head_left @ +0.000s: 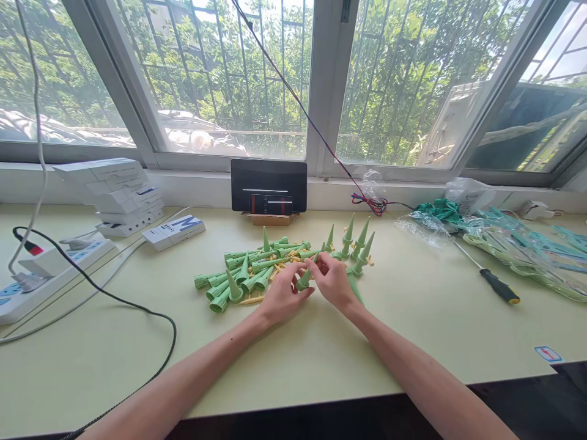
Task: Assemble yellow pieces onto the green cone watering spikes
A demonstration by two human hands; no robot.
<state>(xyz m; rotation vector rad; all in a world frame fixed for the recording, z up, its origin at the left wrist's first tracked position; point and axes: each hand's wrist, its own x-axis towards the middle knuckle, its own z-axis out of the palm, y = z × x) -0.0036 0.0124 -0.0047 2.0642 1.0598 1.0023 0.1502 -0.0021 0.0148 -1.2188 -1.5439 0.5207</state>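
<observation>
My left hand [283, 294] grips the wide ribbed end of a green plastic watering spike [302, 282], which is tilted with its tip up and to the right. At the upper part of that spike, my right hand [334, 282] has its fingers pinched; anything small between them is hidden. Beside my left hand lies a heap of similar green spikes [238, 260], a few of them standing on their wide ends. Small yellow valve pieces [252, 300] lie among them. Past my right hand, several upright spikes [361, 239] stand together, some with a yellow piece at the side.
A tablet [270, 174] with a phone [271, 205] before it leans at the window. White boxes [123, 195] and a power strip [55, 278] are at left, with a black cable [172, 333]. At right lie a screwdriver [499, 286] and plastic bags [527, 244].
</observation>
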